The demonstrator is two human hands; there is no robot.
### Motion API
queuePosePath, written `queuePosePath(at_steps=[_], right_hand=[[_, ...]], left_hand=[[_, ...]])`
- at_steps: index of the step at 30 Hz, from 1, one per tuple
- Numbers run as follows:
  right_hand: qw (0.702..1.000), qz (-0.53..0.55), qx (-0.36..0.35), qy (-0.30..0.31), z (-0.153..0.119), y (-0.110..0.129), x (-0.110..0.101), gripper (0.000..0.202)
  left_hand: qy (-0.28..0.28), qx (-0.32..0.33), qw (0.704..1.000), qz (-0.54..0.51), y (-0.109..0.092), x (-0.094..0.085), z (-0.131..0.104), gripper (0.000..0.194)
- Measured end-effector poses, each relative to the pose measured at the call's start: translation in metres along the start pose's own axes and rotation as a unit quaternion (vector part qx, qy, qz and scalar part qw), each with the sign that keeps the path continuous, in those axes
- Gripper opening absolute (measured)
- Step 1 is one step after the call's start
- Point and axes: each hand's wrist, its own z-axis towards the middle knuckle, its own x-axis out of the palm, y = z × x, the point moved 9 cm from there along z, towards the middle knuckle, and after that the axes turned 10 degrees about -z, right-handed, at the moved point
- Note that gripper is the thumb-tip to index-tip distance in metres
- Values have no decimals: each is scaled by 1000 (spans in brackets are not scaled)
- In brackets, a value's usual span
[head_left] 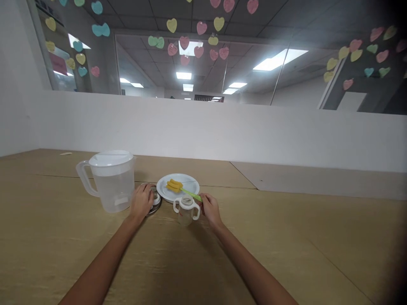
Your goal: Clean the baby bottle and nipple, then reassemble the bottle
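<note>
My right hand (pixel 211 208) is closed on the green handle of a brush (pixel 190 194), whose yellow sponge head (pixel 174 185) rests over a white plate (pixel 190 183). Just in front of the plate stands a small clear bottle (pixel 185 215) with two white handles and an open top. My left hand (pixel 141 201) lies at a round metal dish (pixel 157 206) holding a small white part; its fingertips are bent over the near left rim, and whether they grip anything is hidden.
A large clear pitcher (pixel 115 186) with a white lid stands left of my left hand. Brown board covers the table (pixel 286 237). A flat pale piece (pixel 66 153) lies at the back left. Behind the table rises a white wall (pixel 210 131) below a window with heart-shaped notes.
</note>
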Motion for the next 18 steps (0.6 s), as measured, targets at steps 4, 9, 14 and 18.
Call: queuePosePath(at_steps=[4,9,14,18], right_hand=[[1000,0,7,-5,0,-1,-2,49],[1000,11,20,9,0,-2,-1,51],[997,55,56,1,-2,-5,-4,52],[994,86,70,10,-3,-7,-4,46]], left_hand=[[14,12,1000,-3,-7,2,-1,30],[41,17,999,7,-14,10,-4,32],[64,-32,997,24,-1,17,-4,34],[114,-83,989,37,11,27,-7,35]])
